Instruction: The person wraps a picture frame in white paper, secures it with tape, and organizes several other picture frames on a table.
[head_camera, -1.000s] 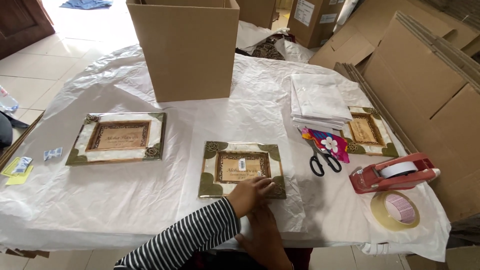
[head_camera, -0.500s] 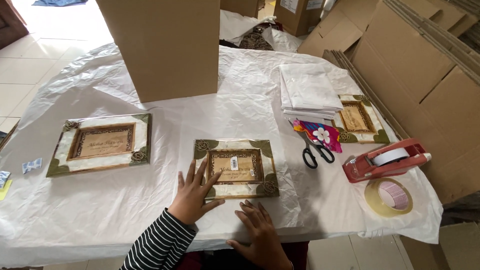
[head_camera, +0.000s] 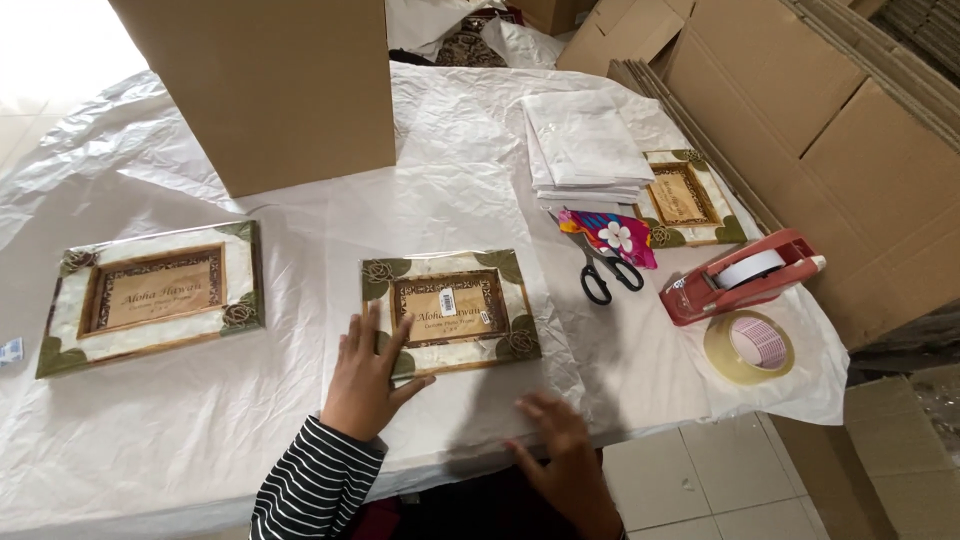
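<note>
Frame (head_camera: 448, 312) lies flat on white paper (head_camera: 300, 400) in the middle of the surface; left hand (head_camera: 365, 380), fingers spread open, rests on its lower left corner; right hand (head_camera: 560, 440), open and blurred, is flat on the paper just below it; scissors (head_camera: 600, 270) and a tape gun (head_camera: 745, 278) lie to the right; a second frame (head_camera: 150, 295) lies well apart at left.

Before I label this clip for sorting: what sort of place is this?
Probably a packing area in a home or small shop. Flattened cartons lean beside a paper-covered table, with a tape dispenser, wrapping sheets and picture frames laid out.
</note>
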